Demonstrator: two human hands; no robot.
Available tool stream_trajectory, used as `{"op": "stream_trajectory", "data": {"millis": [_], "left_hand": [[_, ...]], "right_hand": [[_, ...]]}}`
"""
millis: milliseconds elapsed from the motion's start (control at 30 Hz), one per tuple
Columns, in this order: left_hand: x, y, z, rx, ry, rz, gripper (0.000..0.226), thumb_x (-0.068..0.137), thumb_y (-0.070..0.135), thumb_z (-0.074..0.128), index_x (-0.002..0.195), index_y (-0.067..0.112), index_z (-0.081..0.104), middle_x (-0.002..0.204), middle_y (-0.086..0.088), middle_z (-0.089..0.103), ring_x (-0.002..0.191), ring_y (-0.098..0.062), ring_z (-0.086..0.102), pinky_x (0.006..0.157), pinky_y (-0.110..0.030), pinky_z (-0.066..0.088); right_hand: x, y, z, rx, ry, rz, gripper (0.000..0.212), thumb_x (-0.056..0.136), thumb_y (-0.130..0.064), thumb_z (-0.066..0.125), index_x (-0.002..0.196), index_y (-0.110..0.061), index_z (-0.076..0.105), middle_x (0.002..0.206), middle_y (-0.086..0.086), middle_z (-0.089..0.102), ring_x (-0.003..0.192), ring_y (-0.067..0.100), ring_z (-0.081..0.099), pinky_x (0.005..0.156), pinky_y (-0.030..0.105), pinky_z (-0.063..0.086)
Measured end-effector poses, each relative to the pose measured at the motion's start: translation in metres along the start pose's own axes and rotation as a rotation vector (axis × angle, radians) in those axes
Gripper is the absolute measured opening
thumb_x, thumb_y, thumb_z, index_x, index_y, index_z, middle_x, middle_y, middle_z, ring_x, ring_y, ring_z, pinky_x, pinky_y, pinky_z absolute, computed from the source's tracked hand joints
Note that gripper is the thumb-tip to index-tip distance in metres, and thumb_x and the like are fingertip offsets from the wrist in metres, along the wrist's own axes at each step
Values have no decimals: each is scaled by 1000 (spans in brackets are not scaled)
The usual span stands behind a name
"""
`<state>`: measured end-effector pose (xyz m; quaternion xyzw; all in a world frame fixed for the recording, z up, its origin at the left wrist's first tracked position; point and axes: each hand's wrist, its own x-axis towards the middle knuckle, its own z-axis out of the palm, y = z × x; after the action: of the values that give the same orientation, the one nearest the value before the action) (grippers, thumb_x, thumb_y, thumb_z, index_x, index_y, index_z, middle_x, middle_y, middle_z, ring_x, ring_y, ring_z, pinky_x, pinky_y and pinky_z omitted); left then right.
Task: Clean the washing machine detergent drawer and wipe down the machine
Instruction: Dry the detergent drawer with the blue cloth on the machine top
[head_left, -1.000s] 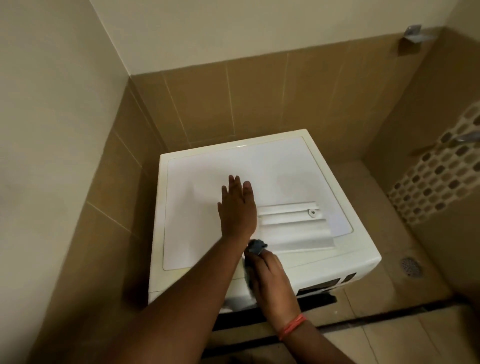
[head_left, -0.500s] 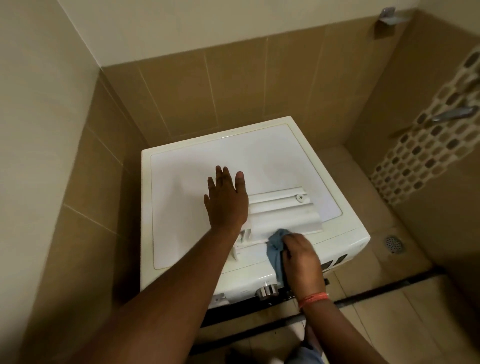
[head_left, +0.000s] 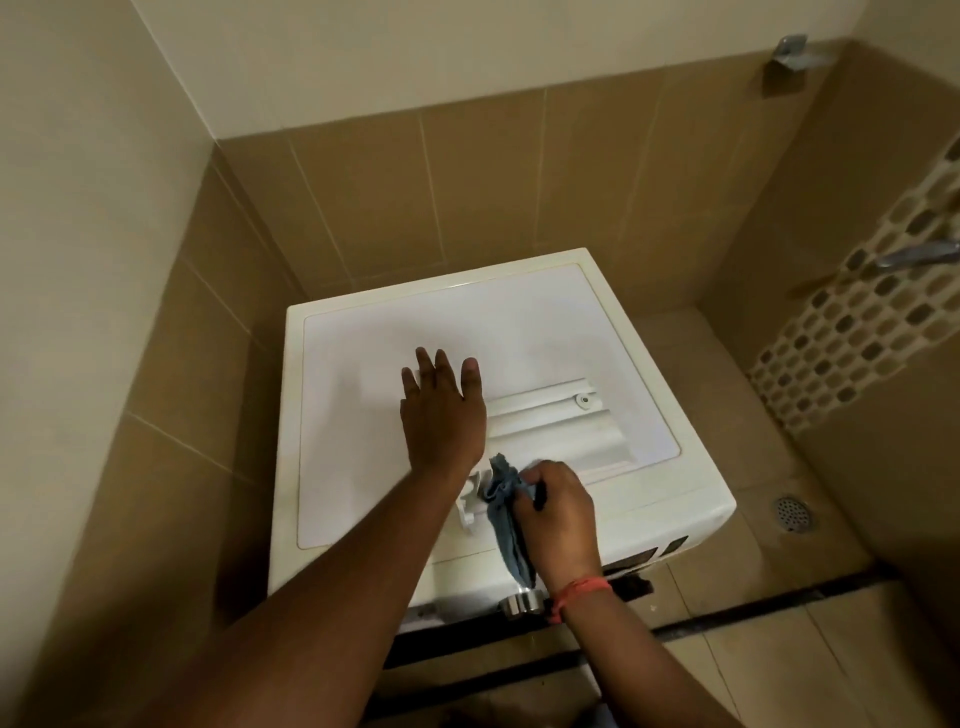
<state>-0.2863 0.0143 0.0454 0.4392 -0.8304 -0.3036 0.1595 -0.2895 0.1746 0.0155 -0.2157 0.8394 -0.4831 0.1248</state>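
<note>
Currently my left hand (head_left: 441, 410) lies flat, fingers straight, on the white plastic detergent drawer (head_left: 561, 428), which sits upside down on top of the white front-loading washing machine (head_left: 363, 395); I judge the press is there to stop the drawer sliding while I scrub. My right hand (head_left: 558, 512) is curled round a bunched blue cleaning cloth (head_left: 506, 512), working it against the drawer's near end by the ribbed white part. Cloth tail hangs toward the machine's front edge, just above the silver round control knob (head_left: 521, 604). Drawer lies on the top panel, probably because it's a flat surface at working height. Red thread band (head_left: 579, 592) on my right wrist. Round metal floor drain (head_left: 793, 513) to the right on the tiled floor. Wiping the machine itself looks not yet done.
</note>
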Motion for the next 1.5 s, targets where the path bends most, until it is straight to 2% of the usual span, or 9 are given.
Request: {"op": "stream_trajectory", "data": {"millis": [200,300,433,567,733,867,1133,1267,1500], "left_hand": [[1,3,0,-70,-25,-63,62,102,54,13,157,27,8,165,4,-6,152,-20,3,122,-49,16],[-1,4,1,-107,1,-75,64,98,59,9,156,32,3,164,6,-11,152,-21,8,121,-50,21],[-2,2,3,-127,55,-106,76,89,73,-2,155,36,2,164,10,-7,152,-19,8,121,-49,21],[0,10,5,-52,73,-124,70,93,62,3,156,31,0,165,9,-3,152,-15,6,124,-43,9],[1,13,2,32,71,-187,69,94,58,6,156,28,3,165,10,-1,152,-16,2,121,-44,4],[3,12,3,58,62,-270,67,97,57,9,157,28,1,165,8,-5,152,-17,-4,121,-49,3],[5,14,6,95,51,-380,62,101,55,17,156,31,2,165,0,-5,152,-25,-3,119,-60,13],[1,18,1,-100,109,-347,64,97,56,24,155,30,13,164,3,5,151,-26,8,120,-55,18],[-5,33,-11,-91,16,-447,54,100,59,16,147,35,24,124,-14,63,109,-34,60,89,-39,45]], "right_hand": [[78,-47,-39,172,106,-83,12,89,-8,56,91,-18,62,93,-5,62,89,11,59,79,19,46],[134,-71,-15,72,-150,-208,18,93,-9,52,100,-15,67,99,-6,66,91,10,59,80,5,40],[170,-68,35,-297,-767,-505,21,85,-9,63,105,-13,68,105,4,67,97,22,61,88,30,48],[186,-61,47,-363,-927,-426,7,88,-15,61,94,-17,63,99,5,65,94,26,60,84,35,49],[189,-68,42,-497,-999,-528,24,96,-15,54,116,-4,62,119,14,63,110,30,58,91,31,42],[196,-40,12,-360,-981,-530,26,100,-21,51,122,-9,59,118,10,65,107,28,59,87,28,40],[245,19,-66,-576,-1002,-396,26,102,-21,44,114,-7,63,113,9,64,105,25,58,89,28,40],[248,40,-95,-656,-836,-225,25,101,-18,43,118,-11,61,117,13,63,101,26,57,83,27,39],[198,50,-88,-4,-460,312,32,99,-11,40,125,-20,57,126,12,58,113,30,54,103,39,42]]}}
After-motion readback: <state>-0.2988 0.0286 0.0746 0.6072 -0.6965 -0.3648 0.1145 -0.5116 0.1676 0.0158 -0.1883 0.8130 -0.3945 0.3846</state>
